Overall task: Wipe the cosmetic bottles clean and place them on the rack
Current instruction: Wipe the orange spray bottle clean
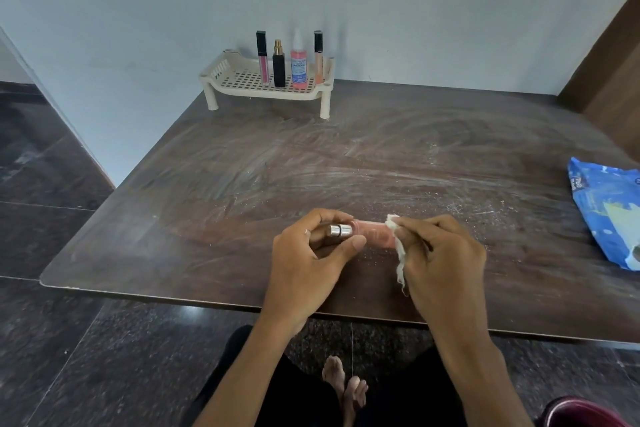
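Beyond the left hand's (304,253) grip on its silver cap, the pink bottle (375,234) meets the right hand's (446,253) pinched wipe (398,246); hard rubbing may, seemingly, twist that cap loose.

No readable text: print on the pink spray bottle (299,66) and blue packet (604,208) too blurred.

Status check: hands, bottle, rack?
Left hand grips the pink bottle at its silver cap. Right hand presses a white wipe on it. Rack holds four bottles, left part free. Path unobstructed.
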The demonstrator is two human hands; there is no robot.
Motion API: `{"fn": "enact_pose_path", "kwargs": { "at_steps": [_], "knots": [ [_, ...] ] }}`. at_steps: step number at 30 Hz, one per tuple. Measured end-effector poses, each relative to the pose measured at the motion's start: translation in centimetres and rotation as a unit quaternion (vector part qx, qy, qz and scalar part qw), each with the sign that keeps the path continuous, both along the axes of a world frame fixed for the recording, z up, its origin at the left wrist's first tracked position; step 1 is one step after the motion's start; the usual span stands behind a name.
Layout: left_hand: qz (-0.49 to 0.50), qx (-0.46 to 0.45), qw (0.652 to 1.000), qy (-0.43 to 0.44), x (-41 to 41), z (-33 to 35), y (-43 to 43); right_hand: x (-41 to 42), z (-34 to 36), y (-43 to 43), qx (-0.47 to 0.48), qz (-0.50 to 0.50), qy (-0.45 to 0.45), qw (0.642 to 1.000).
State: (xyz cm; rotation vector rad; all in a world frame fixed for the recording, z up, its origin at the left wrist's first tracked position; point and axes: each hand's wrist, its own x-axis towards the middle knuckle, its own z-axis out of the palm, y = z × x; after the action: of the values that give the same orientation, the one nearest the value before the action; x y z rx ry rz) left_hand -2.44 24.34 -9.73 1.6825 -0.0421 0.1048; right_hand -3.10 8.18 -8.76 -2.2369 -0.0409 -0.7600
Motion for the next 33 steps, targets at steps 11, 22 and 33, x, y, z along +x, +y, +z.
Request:
{"fn": "enact_pose_path", "kwargs": {
  "at_steps": [11,22,33],
  "knots": [
    [0.024,0.021,0.999,-0.010,-0.1,-0.4,-0.2,-0.3,0.1,1.5,-0.003,-0.006,0.004,1.000],
    [0.036,0.028,0.999,-0.027,0.0,-0.8,0.2,0.6,-0.1,0.8,-0.003,-0.013,0.028,1.000],
    [0.025,0.038,0.998,-0.044,-0.2,-0.5,0.2,0.1,0.8,4.3,-0.048,0.037,0.004,0.998]
  ]
}}
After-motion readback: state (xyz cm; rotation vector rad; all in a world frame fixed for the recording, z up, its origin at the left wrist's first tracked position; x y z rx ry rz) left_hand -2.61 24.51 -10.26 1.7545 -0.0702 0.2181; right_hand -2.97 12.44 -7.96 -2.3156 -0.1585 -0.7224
